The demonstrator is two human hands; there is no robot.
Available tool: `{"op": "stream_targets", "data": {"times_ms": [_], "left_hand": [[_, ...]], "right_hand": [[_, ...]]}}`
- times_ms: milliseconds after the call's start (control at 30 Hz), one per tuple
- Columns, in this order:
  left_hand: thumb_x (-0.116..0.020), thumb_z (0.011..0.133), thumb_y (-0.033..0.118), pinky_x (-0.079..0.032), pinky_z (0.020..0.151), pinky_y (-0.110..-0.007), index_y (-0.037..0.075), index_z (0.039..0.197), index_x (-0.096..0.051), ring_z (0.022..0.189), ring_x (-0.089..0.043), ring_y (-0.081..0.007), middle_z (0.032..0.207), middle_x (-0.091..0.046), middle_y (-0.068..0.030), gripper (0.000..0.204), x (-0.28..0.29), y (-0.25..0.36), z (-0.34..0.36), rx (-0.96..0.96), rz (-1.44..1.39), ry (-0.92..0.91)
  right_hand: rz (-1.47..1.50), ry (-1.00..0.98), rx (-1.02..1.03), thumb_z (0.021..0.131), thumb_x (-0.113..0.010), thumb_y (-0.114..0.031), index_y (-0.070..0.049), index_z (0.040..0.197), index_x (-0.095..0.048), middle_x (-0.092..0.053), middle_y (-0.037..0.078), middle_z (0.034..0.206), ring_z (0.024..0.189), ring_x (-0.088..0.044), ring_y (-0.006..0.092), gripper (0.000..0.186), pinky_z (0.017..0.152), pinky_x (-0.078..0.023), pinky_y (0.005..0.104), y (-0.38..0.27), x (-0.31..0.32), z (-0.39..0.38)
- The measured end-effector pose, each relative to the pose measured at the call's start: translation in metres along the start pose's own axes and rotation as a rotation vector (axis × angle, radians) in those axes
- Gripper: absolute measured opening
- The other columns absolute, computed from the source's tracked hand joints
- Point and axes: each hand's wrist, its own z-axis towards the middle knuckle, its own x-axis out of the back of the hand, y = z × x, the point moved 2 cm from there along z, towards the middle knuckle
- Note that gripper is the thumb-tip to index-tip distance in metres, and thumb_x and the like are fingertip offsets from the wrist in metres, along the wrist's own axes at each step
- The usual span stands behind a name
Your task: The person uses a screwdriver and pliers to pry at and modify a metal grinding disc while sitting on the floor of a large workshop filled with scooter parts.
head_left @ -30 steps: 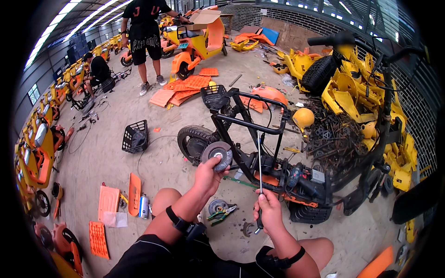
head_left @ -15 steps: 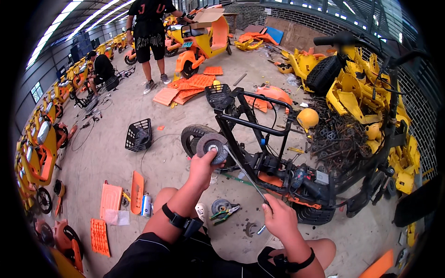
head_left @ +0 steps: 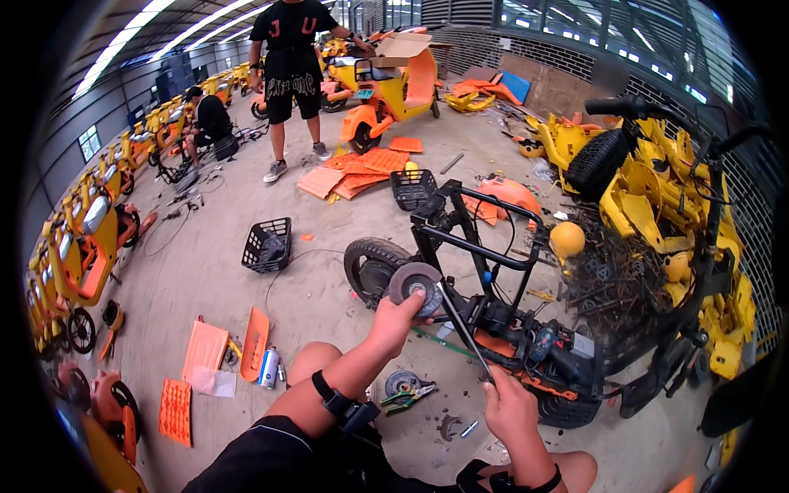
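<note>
My left hand (head_left: pixel 396 323) grips a round grey flap disc (head_left: pixel 404 283), the thumb pressed near its centre. A long thin metal rod (head_left: pixel 465 330) slants up from my right hand (head_left: pixel 511 408), whose fingers are wrapped round its lower end. The rod's far tip is at the disc's right edge; whether they touch I cannot tell. Just beyond both hands stands a stripped black scooter frame (head_left: pixel 481 234) with its rear wheel (head_left: pixel 374 267) on the left. On the floor between my knees are green-handled pliers (head_left: pixel 408 398), another disc (head_left: pixel 402 383) and a small silver cylinder (head_left: pixel 469 429).
Black baskets (head_left: pixel 266 246) and orange panels (head_left: pixel 362 170) lie on the floor. Yellow covers (head_left: pixel 633 197) and dark metal parts (head_left: pixel 620 283) are heaped at right. A spray can (head_left: pixel 269 368) stands at left. One person (head_left: pixel 292 74) stands beside a yellow-orange scooter (head_left: pixel 394 90); another (head_left: pixel 209 123) sits farther left.
The view has shifted, so the scene sits farther right and partly lower. Both hands keep their hold, and the rod stays by the disc's edge. The standing person has turned slightly.
</note>
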Motion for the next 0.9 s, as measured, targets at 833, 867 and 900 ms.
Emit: {"op": "stream_targets", "data": {"times_ms": [833, 867, 900], "left_hand": [[-0.06, 0.097, 0.016, -0.06, 0.073, -0.036, 0.001, 0.111, -0.063, 0.082, -0.07, -0.0223, 0.096, -0.071, -0.0111, 0.021, 0.007, -0.002, 0.003, 0.09, -0.455, -0.03], [-0.06, 0.097, 0.017, -0.06, 0.073, -0.036, 0.001, 0.112, -0.062, 0.082, -0.07, -0.0222, 0.096, -0.071, -0.0108, 0.022, 0.007, -0.002, 0.003, 0.094, -0.447, -0.032], [-0.06, 0.098, 0.017, -0.059, 0.073, -0.036, 0.001, 0.112, -0.062, 0.082, -0.07, -0.0221, 0.097, -0.071, -0.0106, 0.022, 0.007, -0.001, 0.003, 0.092, -0.443, -0.028]], "right_hand": [[1.009, -0.244, -0.351, 0.104, -0.056, -0.019, -0.001, 0.129, -0.059, -0.057, 0.002, 0.076, 0.06, -0.055, 0.0106, 0.031, 0.056, -0.048, 0.0278, 0.016, 0.031, 0.018], [0.817, -0.19, -0.29, 0.102, -0.059, -0.019, -0.002, 0.127, -0.061, -0.061, 0.004, 0.08, 0.064, -0.06, 0.0144, 0.031, 0.059, -0.05, 0.0305, 0.019, 0.026, 0.012], [0.624, -0.142, -0.223, 0.1, -0.062, -0.018, -0.003, 0.126, -0.062, -0.066, 0.007, 0.084, 0.068, -0.065, 0.0183, 0.031, 0.062, -0.052, 0.0332, 0.016, 0.022, 0.01]]}}
